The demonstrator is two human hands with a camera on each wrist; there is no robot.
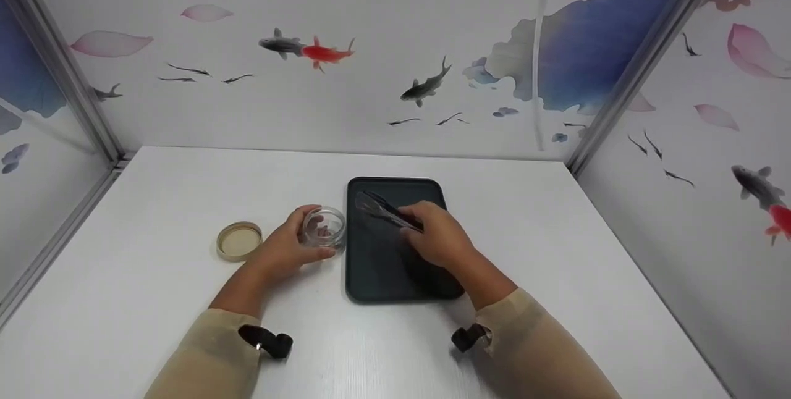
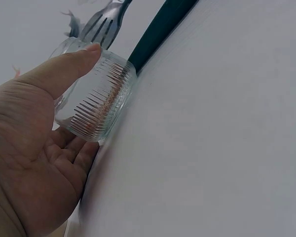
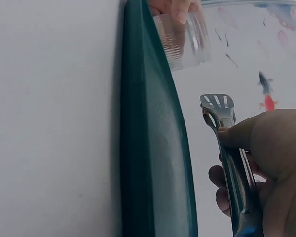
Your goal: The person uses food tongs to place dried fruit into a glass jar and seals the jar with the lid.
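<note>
One small ribbed glass jar stands open on the white table, wrapped by the fingers and thumb of the left hand; the thumb lies along its near side and the fingertips curl round its far side. Something small and reddish shows inside, too blurred to identify. Just past those fingertips lies the left edge of one dark tray. Over the tray, the right hand grasps one pair of metal tongs, fingers curled round the handles, the slotted tips reaching beyond the knuckles toward the jar. Behind the left hand's knuckles, well apart, one tan lid lies flat. No writing is readable on any of them.
</note>
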